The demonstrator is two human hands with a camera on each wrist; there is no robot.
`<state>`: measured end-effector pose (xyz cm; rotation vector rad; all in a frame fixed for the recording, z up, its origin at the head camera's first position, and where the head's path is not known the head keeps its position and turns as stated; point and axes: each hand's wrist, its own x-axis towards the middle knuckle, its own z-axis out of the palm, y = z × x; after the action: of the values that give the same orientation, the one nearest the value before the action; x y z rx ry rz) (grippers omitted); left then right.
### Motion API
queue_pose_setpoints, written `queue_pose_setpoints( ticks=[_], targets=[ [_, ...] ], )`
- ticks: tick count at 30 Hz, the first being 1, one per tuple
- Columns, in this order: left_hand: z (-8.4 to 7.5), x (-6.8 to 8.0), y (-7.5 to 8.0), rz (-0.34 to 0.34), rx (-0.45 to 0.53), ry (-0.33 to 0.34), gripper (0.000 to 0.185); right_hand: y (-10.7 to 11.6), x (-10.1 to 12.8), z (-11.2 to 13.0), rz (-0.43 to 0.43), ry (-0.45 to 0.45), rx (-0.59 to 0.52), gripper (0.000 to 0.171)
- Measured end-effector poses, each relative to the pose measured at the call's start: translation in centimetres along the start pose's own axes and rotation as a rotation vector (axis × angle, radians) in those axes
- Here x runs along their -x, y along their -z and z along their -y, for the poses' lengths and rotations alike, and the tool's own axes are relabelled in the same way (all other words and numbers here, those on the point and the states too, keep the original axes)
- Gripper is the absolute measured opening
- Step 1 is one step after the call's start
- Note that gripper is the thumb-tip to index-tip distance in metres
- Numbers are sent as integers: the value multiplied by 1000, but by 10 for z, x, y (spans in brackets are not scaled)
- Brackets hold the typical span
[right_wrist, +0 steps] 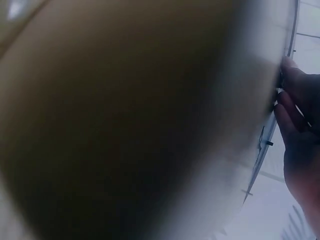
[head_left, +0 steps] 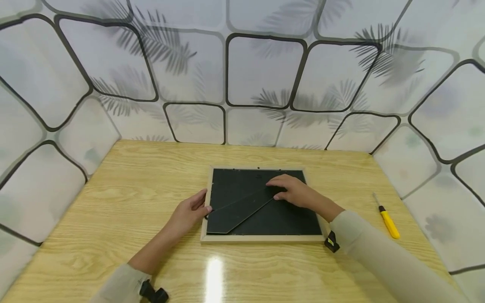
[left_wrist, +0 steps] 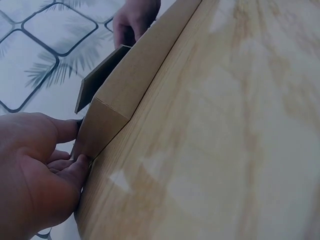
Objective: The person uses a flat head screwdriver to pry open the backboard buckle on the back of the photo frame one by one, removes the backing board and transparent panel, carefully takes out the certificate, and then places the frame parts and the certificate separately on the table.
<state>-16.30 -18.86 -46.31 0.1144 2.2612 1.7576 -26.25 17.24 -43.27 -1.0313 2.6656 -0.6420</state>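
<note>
A picture frame (head_left: 265, 239) with a pale wood border lies back up on the table, showing its black backing (head_left: 288, 221). Across the backing runs a black easel stand (head_left: 235, 214); its wide end stands a little off the back in the left wrist view. My left hand (head_left: 189, 212) grips the frame's left edge, thumb over the top and fingers along the outer side. At the stand's narrow upper end, my right hand (head_left: 293, 191) rests with fingers extended and thumb apart, the fingertips on the black surface. A sleeve blurs most of the right wrist view.
A screwdriver (head_left: 388, 221) with a yellow handle lies on the wood-grain table (head_left: 151, 168), right of the frame. Patterned panels (head_left: 265, 71) rise behind the table and along both sides.
</note>
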Motion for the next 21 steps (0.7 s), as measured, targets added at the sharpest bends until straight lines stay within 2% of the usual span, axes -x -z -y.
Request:
queue_pose_setpoints(
  ticks=[6,17,21],
  targets=[
    [0,0,1,3,0,2,70,-4,1,-2,-35,40,-1,44],
    [1,0,0,9,2,-8,69,-6,2,-2,-115,184,146,41],
    [1,0,0,0,-10,-17,68,-4,2,-1,-135,199,160,40]
  ],
)
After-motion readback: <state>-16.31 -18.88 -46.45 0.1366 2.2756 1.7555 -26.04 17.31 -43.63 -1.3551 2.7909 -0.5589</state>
